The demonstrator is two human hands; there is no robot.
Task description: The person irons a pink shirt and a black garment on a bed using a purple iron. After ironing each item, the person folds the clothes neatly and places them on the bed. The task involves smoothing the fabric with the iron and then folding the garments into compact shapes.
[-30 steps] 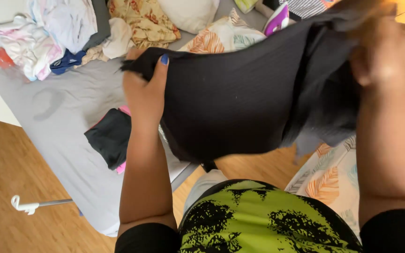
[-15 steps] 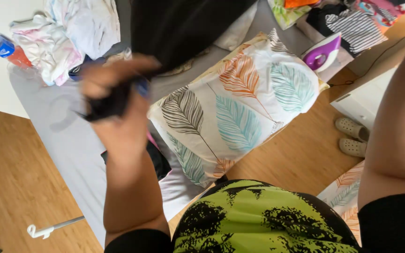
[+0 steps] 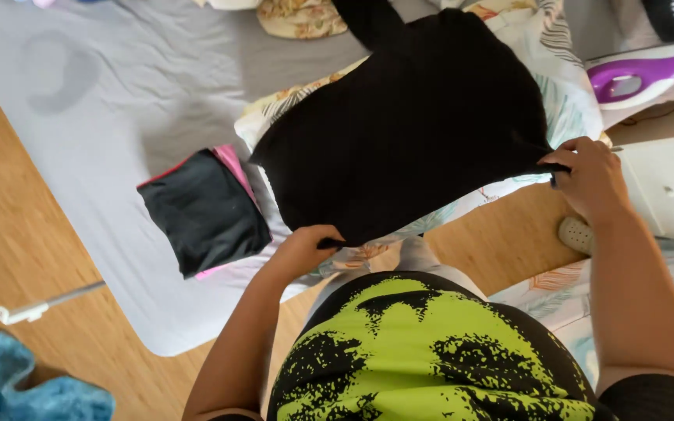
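Observation:
A black ribbed garment (image 3: 415, 125) lies spread over a leaf-patterned ironing board (image 3: 555, 101). My left hand (image 3: 306, 248) pinches its near lower edge. My right hand (image 3: 590, 178) grips its right corner at the board's edge. A sleeve of the garment runs up toward the top of the view. To the left, a folded stack with a black piece on top and pink beneath (image 3: 203, 209) rests on the grey bed sheet (image 3: 118, 93).
A purple and white iron (image 3: 637, 78) stands at the right end of the board. A white box (image 3: 668, 187) sits below it, a shoe (image 3: 575, 234) on the wooden floor. Floral cloth (image 3: 298, 17) lies at the bed's far side. A blue fluffy cloth (image 3: 17, 386) is at lower left.
The black garment was held up in the air in both hands; now it is laid flat on the ironing board. Both hands have come down to its near edge.

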